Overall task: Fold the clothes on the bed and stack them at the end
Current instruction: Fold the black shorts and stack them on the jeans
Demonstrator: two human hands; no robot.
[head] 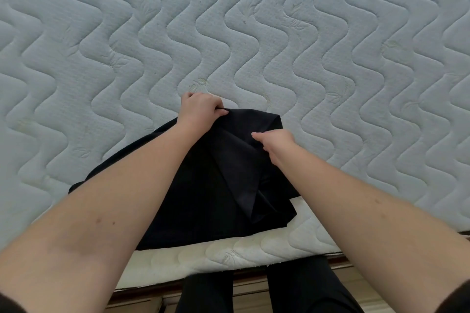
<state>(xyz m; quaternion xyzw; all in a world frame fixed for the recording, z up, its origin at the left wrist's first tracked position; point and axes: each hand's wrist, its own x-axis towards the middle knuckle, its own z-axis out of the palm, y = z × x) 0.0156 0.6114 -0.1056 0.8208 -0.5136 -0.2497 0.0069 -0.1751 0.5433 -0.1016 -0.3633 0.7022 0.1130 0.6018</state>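
Legs (300, 290) in dark trousers stand at six o'clock, close against the wooden bed frame (249, 284), with both bare forearms reaching forward over the mattress edge. Just beyond the frame runs the cream quilted side band of the mattress (254, 251), from seven o'clock across to four o'clock.

On that near edge, at the centre of the view, lies the black garment (203, 198), a dark cloth partly folded, its lower hem touching the cream band and one corner trailing out toward nine o'clock. A diagonal fold ridge crosses its right half, running down toward five o'clock.

The right hand (276, 145) rests on the garment's right part, just past centre toward two o'clock, fingers curled and pinching a crease of the black cloth, the thumb pointing toward the left hand. The left hand (201, 110) sits farther out, toward twelve o'clock from the garment's middle, knuckles up, fingers curled tight around the garment's far top edge, gripping it where it meets the mattress. The two hands are near each other but apart.

Beyond the hands, the pale blue-grey quilted mattress top (254, 20) with wavy stitched lines fills the view from nine o'clock through twelve to three o'clock.
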